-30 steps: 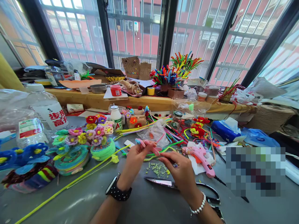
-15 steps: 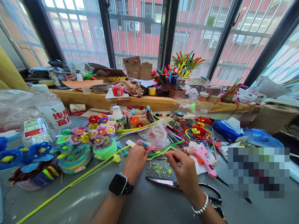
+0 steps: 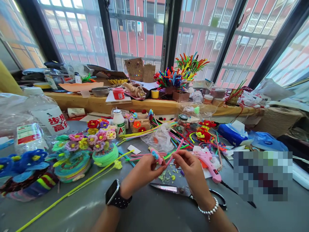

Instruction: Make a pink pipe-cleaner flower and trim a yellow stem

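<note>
My left hand (image 3: 145, 169) is closed, with a small pink and blue pipe-cleaner piece (image 3: 156, 155) at its fingers. From there a pink pipe cleaner (image 3: 178, 147) slants up to the right, and my right hand (image 3: 190, 169) pinches it between thumb and fingers. Just below the hands lie large scissors (image 3: 170, 188) with dark handles, partly under my right wrist. Pale green fuzz clippings (image 3: 166, 175) are scattered behind the blades. To the right of my right hand lies a pink glue gun (image 3: 209, 163).
Finished pipe-cleaner flower pots (image 3: 73, 166) stand at the left, beside plastic bottles (image 3: 48, 111). A long yellow-green pipe cleaner (image 3: 72, 189) crosses the left tabletop. Behind the hands are a clear plastic bag (image 3: 159, 137), a glass jar (image 3: 182, 124) and loose pipe cleaners. A tissue pack (image 3: 233, 134) lies at the right.
My right hand has let go of a yellow-green strand and now pinches the pink pipe cleaner. My left hand has turned and moved nearer the right, bringing the pink and blue piece along.
</note>
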`<state>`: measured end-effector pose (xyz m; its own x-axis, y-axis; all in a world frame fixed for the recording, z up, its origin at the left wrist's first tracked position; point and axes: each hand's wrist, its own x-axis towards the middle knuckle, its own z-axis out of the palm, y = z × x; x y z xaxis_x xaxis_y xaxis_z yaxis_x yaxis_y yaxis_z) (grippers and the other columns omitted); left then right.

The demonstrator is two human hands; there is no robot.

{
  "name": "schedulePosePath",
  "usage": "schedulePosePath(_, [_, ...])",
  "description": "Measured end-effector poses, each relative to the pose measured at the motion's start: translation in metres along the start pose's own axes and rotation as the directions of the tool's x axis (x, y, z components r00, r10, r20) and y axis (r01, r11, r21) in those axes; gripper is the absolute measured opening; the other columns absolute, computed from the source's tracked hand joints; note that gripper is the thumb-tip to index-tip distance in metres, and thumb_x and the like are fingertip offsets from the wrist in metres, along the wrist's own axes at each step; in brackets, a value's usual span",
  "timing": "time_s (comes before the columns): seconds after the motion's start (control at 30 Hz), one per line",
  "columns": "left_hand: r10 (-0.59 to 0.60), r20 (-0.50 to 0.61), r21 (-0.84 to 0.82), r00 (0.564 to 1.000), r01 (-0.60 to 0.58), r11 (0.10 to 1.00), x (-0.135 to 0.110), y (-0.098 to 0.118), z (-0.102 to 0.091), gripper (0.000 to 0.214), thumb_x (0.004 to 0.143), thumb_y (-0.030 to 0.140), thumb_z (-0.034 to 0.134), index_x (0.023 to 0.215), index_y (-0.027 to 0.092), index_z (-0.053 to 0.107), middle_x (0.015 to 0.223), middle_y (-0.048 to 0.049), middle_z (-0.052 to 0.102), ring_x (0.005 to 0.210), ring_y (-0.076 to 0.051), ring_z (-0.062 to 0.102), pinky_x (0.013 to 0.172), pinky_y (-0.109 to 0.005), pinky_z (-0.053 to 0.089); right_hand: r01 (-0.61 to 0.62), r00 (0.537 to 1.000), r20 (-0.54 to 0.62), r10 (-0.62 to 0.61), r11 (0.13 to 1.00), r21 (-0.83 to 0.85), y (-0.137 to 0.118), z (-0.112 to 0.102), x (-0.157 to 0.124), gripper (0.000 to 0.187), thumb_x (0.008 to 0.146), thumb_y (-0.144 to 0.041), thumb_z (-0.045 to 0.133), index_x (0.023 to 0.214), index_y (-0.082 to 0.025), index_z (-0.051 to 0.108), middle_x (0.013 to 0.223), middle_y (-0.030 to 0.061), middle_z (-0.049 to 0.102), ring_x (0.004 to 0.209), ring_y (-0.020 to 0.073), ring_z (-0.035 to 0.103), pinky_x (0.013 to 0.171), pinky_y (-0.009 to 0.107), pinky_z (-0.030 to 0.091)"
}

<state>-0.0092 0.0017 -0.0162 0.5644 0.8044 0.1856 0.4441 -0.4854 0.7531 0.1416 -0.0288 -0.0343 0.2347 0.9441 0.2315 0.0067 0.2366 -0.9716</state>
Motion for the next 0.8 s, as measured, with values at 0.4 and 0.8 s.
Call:
schedulePosePath(0.4, [-0.145,-0.108,-0.295,0.983,0.108,0.949,0.004,-0.006,-0.012,0.018,0.067,0.031,0.055,0.070,0.015,0.063,0.073,-0.0028,0.065,0.071,-0.016,0.057,0.065,-0.025,0.043,-0.101,0.994,-0.013,0.112,0.930,0.354,-0.010,-0.007,0.006,0.016,0.071,-0.032,0.055,0.077,-0.018,0.049,0.064,-0.0021,0.056,0.049,0.0078,0.047,0.047,0.018,0.040])
schedulePosePath(0.8, [0.087,-0.337,0.153,0.938,-0.037,0.988,-0.001,-0.005,-0.005,0.021,0.073,0.025,0.050,0.092,0.020,0.059,0.087,-0.0042,0.065,0.072,-0.015,0.058,0.067,-0.026,0.044,0.274,0.960,0.198,-0.200,0.829,-0.488,-0.004,-0.007,0.003,0.019,0.080,-0.028,0.043,0.077,-0.018,0.059,0.061,-0.0004,0.056,0.055,0.0123,0.050,0.051,0.021,0.037])
